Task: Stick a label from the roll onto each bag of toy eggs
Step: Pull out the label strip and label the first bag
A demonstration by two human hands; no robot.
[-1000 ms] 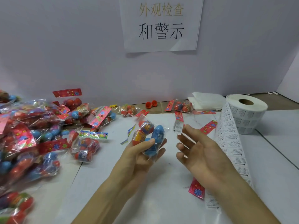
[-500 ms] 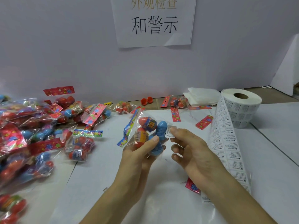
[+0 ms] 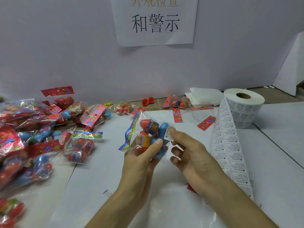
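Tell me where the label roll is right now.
In the head view, the label roll stands on the table at the far right, beside the folded white paper, and its strip of labels trails down toward the right hand.

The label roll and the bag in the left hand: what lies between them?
In the head view, the right hand pressing a label onto the bag, then the unrolled label strip hanging from the roll.
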